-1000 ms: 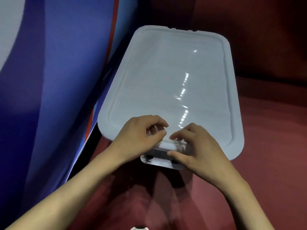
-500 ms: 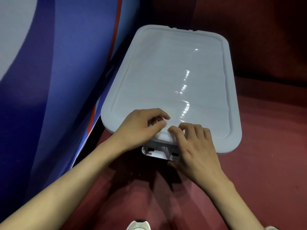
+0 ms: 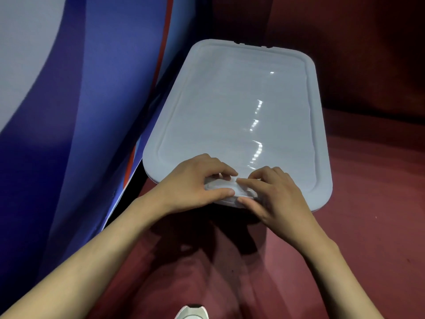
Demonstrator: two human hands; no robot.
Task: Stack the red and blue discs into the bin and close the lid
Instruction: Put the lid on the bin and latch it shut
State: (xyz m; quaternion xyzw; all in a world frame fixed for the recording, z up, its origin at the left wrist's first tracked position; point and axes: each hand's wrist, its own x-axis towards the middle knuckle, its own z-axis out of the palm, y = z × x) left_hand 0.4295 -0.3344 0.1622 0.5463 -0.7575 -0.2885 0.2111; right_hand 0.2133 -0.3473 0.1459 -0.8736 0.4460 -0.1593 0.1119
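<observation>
A pale grey lid (image 3: 236,107) covers the whole bin, so neither the bin's inside nor any red or blue disc is visible. At the lid's near edge sits a white latch (image 3: 226,192). My left hand (image 3: 195,183) grips the latch's left side, fingers curled over its top and thumb along its front. My right hand (image 3: 273,192) pinches the latch's right side, fingers on top and thumb at the front lower edge.
The bin stands on a dark red floor (image 3: 368,226). A blue and pale curved wall (image 3: 80,111) rises close along the bin's left side. A white shoe tip (image 3: 192,313) shows at the bottom edge. Dark red wall lies behind.
The latch hung open below the lid edge with its underside showing. Both hands have folded it up against the lid's near edge, and it now lies flatter under the fingers.
</observation>
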